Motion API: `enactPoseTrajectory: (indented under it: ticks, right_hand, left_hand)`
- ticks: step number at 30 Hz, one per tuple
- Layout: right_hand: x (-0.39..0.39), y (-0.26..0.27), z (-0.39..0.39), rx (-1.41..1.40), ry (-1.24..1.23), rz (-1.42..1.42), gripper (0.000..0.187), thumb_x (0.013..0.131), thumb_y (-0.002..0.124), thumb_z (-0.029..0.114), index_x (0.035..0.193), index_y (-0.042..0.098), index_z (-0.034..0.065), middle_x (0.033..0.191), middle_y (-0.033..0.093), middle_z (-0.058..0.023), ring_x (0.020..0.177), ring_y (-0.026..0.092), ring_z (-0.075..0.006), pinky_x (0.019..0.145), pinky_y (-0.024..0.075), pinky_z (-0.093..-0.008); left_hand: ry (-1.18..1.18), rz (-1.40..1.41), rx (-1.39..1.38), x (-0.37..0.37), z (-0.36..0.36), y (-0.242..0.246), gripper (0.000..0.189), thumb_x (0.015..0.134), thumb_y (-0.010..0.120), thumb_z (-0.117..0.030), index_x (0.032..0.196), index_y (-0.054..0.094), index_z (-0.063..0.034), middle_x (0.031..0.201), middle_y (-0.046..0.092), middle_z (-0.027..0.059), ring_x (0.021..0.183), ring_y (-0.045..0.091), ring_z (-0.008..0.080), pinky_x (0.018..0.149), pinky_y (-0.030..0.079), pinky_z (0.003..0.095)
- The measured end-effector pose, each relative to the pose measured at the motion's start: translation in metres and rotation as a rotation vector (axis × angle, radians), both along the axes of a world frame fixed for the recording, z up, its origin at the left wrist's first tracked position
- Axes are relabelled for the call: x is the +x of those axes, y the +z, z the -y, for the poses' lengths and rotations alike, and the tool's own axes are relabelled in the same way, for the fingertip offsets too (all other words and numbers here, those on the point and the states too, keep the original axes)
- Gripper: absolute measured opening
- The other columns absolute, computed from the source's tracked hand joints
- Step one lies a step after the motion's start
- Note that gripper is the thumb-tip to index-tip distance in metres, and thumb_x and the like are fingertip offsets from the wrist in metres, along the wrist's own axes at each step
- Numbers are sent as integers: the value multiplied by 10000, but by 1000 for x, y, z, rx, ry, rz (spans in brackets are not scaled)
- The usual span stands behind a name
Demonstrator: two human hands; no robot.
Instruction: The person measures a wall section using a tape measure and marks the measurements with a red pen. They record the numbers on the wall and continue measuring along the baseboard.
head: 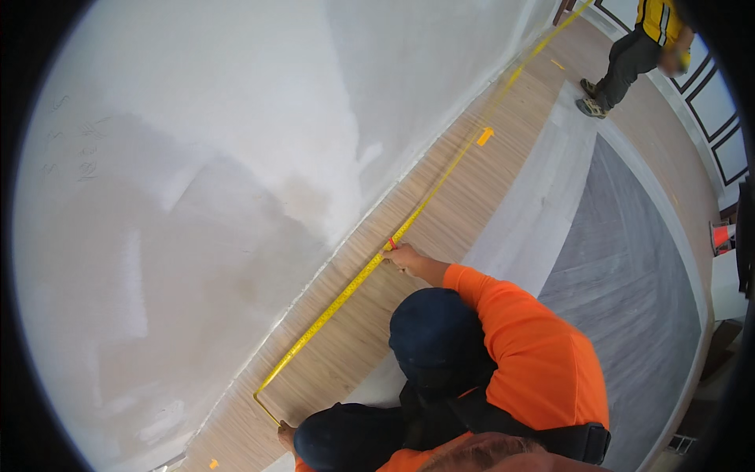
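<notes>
A yellow measuring tape [330, 310] runs along the wood-look floor beside the wall's base. It bends sharply near its lower end, and my left hand [287, 435] is closed on the short part past the bend; my knee hides part of that hand. Further up the tape, my right hand [404, 258] holds a small, slim red pen-like tool [392, 242] at the tape's edge, with fingertips against the tape. Which tool it is cannot be told. The tape continues past an orange arrow sticker [485, 136] to the top of the view.
The plastered wall [236, 177] bears patches and handwritten marks. A person [634, 53] in a yellow vest stands at the upper right. Grey and pale floor bands [625, 248] lie right of me. An orange and white traffic cone [721, 236] stands at the far right.
</notes>
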State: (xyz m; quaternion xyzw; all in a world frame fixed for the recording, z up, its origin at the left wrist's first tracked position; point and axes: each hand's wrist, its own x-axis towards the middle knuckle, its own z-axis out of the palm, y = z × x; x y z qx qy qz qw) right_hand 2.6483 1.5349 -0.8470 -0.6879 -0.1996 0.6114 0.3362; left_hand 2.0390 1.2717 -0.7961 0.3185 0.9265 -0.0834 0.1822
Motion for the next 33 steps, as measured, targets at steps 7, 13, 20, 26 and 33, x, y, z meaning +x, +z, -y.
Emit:
enactPoseTrajectory:
  ticks: [7, 13, 20, 26, 33]
  right_hand:
    - [-11, 20, -10, -38, 43, -213, 273, 844, 829, 281, 818, 646, 81, 631, 514, 10, 469, 358, -93, 446, 281, -284]
    - [-44, 24, 2, -9, 211, -448, 312, 845, 825, 338, 782, 616, 115, 607, 450, 27, 460, 341, -99, 436, 239, -278]
    - [-37, 90, -4, 125, 517, -325, 334, 848, 782, 383, 761, 602, 115, 638, 530, 1, 493, 460, -130, 435, 328, -318]
    - [13, 72, 2, 351, 688, -335, 362, 861, 758, 389, 769, 607, 73, 649, 559, -26, 543, 517, -179, 493, 395, -372]
    - [83, 83, 32, 357, 856, -163, 379, 871, 744, 389, 776, 605, 50, 659, 575, -42, 580, 543, -202, 539, 424, -391]
  left_hand:
    - [-248, -192, 48, 27, -43, 16, 1161, 731, 820, -487, 1589, 169, -53, 1490, 445, 252, 1293, 489, 466, 1082, 400, 522]
    - [-1122, 387, 239, 198, -233, 158, 625, 822, 788, -400, 1266, 628, 10, 1247, 638, 238, 1146, 613, 413, 986, 497, 469]
    - [-1082, 672, -13, 435, -341, 151, 763, 897, 682, -524, 1433, 508, -9, 1316, 606, 276, 1253, 573, 381, 1064, 446, 407]
    - [-1172, 747, -297, 565, -341, 107, 569, 943, 593, -521, 1167, 690, -8, 1092, 708, 231, 1065, 665, 371, 925, 507, 450]
    - [-1097, 596, -30, 486, -340, 78, 440, 985, 536, -510, 999, 752, -126, 925, 716, 182, 919, 672, 375, 798, 513, 455]
